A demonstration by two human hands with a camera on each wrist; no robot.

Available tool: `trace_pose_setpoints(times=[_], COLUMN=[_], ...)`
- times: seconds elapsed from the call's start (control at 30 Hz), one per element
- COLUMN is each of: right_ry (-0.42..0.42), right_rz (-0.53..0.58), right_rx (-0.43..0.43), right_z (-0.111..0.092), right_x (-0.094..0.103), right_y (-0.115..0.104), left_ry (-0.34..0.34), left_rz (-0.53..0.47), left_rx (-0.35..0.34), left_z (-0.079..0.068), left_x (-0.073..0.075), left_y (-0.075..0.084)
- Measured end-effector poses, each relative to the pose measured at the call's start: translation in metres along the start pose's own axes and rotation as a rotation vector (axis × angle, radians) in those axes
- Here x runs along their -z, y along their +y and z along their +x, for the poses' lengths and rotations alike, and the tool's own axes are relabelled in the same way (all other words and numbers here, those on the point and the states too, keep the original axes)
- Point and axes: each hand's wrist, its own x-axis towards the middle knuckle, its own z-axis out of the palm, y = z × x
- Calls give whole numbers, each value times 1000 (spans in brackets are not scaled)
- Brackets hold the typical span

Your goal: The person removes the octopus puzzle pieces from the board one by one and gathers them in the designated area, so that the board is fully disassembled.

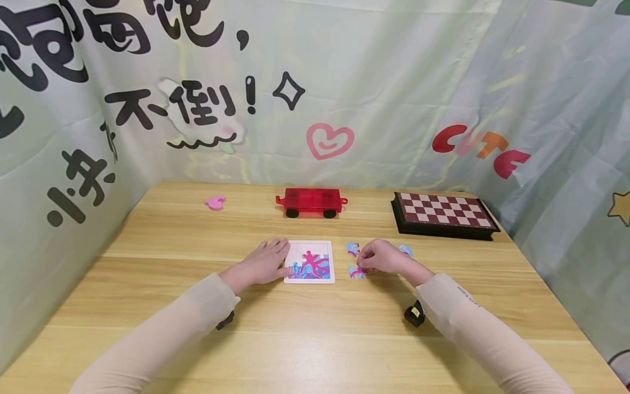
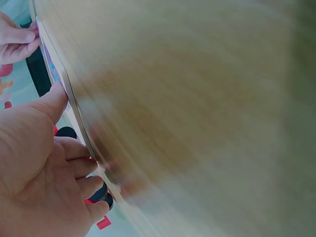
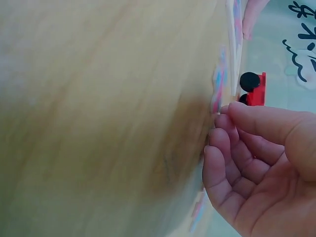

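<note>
A square puzzle board (image 1: pixel 309 247) with a pale frame lies on the table, its lower part filled with joined pink and blue pieces (image 1: pixel 315 266). My left hand (image 1: pixel 264 260) rests at the board's left edge, fingers extended and thumb near the lower corner. In the left wrist view the thumb (image 2: pixel 55 101) touches the frame. To the right of the board, my right hand (image 1: pixel 384 256) pinches at a pink and blue puzzle piece (image 1: pixel 355 271) with thumb and forefinger; the fingertips partly cover it. Another puzzle piece (image 1: pixel 352 249) lies just above it.
Beyond my right hand is a partly hidden blue piece (image 1: pixel 406 250). A red toy wagon (image 1: pixel 312 200) stands behind the board, a checkered game board (image 1: pixel 447 212) at the back right, and a pink toy piece (image 1: pixel 215 203) at the back left. A printed curtain (image 1: pixel 384 98) encloses the table.
</note>
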Motion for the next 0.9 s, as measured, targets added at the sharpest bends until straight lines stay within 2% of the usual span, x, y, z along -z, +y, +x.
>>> trace_pose_setpoints(times=[0.33,0.57,0.9], right_ry=[47,43,-9], right_rz=[-42,-30,-32], right_rx=[79,175,195], right_z=[15,29,44], right_x=[5,-10,-34], right_y=[-27,-46,-61], left_ry=[-1,-1,-10], left_rz=[5,5,12], left_rx=[5,12,20], left_z=[-1,1,3], left_x=[0,-1,-2], left_y=[0,0,0])
